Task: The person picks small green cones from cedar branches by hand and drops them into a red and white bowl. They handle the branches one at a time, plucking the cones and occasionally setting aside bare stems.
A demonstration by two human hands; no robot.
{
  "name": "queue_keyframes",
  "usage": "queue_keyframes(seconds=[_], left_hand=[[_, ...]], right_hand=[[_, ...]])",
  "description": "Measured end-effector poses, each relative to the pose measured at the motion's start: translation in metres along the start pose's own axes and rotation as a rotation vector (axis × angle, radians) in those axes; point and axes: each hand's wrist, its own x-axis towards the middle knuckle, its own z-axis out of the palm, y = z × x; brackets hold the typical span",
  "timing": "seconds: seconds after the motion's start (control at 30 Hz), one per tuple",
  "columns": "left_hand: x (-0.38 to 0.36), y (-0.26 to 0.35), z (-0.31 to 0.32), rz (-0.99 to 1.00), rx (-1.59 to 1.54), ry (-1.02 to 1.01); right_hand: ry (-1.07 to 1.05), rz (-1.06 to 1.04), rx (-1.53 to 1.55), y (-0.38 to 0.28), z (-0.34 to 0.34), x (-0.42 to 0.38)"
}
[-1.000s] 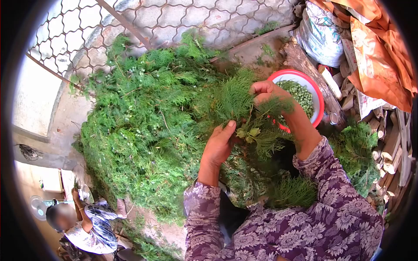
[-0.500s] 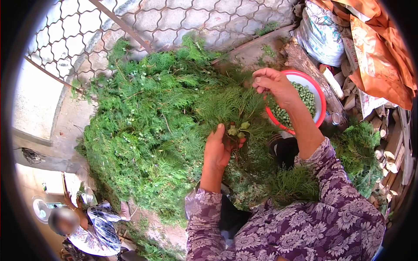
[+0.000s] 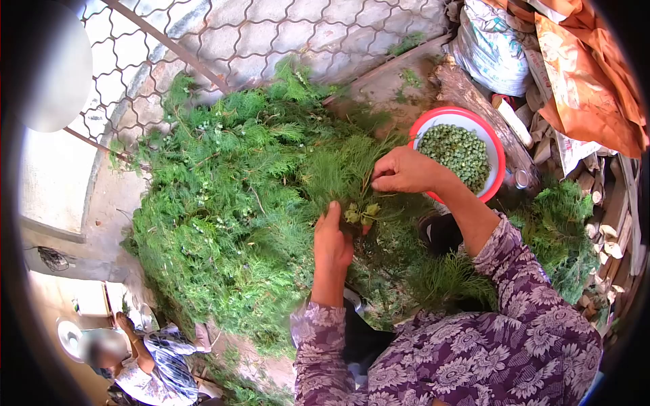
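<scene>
My left hand is closed around a leafy evergreen sprig, thumb pointing up along its stem. Light green cones cluster on the sprig just right of that thumb. At the sprig's right side is my right hand, its fingers pinched together against the foliage; whatever lies between the fingertips is hidden. Right behind this hand stands a white basin with a red rim, holding many small green cones. The right wrist and forearm cover the basin's lower left edge.
A big heap of cut evergreen branches spreads to the left, against a wire mesh fence. Sacks, an orange sheet and split firewood are at the right. Another person sits at the lower left.
My right hand has come down and left from over the basin to the sprig, uncovering more of the cones in the basin. My left hand still grips the sprig, with little movement.
</scene>
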Motion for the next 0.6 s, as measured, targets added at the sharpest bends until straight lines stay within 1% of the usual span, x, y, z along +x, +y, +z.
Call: queue_keyframes(seconds=[0.03,0.1,0.13,0.2,0.23,0.3,0.33,0.4,0.43,0.5,0.53,0.6], left_hand=[[-0.001,0.000,0.000,0.002,-0.003,0.012],[-0.002,0.000,0.000,0.003,-0.003,0.023],[-0.003,0.000,0.000,0.003,-0.009,0.029],[-0.003,0.001,-0.001,0.000,-0.011,0.034],[-0.003,0.001,-0.001,0.010,-0.024,0.054],[-0.003,0.002,-0.001,0.020,-0.035,0.073],[-0.003,0.002,-0.001,0.023,-0.024,0.064],[-0.004,0.003,-0.001,0.027,-0.013,0.056],[-0.004,0.002,0.000,0.027,-0.013,0.057],[-0.003,0.002,-0.001,0.028,-0.013,0.060],[-0.002,0.001,-0.002,0.035,-0.001,0.038],[-0.002,0.001,-0.003,0.042,0.010,0.017]], right_hand=[[0.007,0.001,0.001,-0.003,-0.001,-0.001],[-0.054,0.061,0.080,-0.009,-0.002,-0.003],[-0.051,0.061,0.081,-0.008,-0.002,-0.003],[-0.118,0.008,0.229,-0.003,0.001,-0.002],[-0.114,0.008,0.230,0.000,0.002,-0.001],[-0.087,-0.178,0.148,0.006,0.005,0.003],[-0.085,-0.179,0.149,0.008,0.007,0.003],[-0.073,-0.267,0.150,0.007,0.010,0.003],[-0.073,-0.267,0.150,0.005,0.010,0.003],[-0.059,-0.034,0.177,-0.001,0.008,0.001],[-0.059,-0.034,0.178,-0.002,0.008,0.001],[-0.045,0.040,0.225,-0.003,0.008,0.001]])
